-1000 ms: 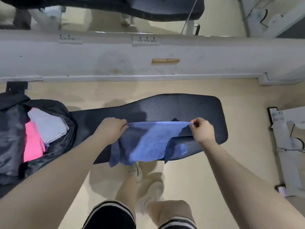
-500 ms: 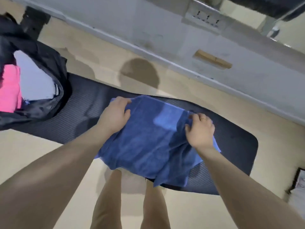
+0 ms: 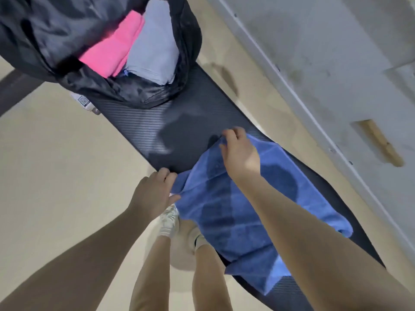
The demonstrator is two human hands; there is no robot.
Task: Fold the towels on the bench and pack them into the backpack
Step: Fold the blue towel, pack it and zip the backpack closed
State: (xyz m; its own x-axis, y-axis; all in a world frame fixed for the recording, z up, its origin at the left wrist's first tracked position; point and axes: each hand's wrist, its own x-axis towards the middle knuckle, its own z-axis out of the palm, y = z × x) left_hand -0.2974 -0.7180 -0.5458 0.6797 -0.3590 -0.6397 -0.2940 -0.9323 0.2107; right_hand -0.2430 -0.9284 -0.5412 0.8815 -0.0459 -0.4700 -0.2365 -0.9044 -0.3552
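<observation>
A blue terry towel (image 3: pixel 247 212) lies across the black ribbed bench pad (image 3: pixel 179 122) at centre right. The left hand (image 3: pixel 155 196) and right hand (image 3: pixel 240 153) each pinch a towel corner. Corners should meet squarely. The open black backpack (image 3: pixel 101 90) sits upper left. No writing is legible.

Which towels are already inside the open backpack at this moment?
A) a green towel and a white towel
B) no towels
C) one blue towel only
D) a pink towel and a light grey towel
D: a pink towel and a light grey towel lie side by side in the open backpack.
</observation>
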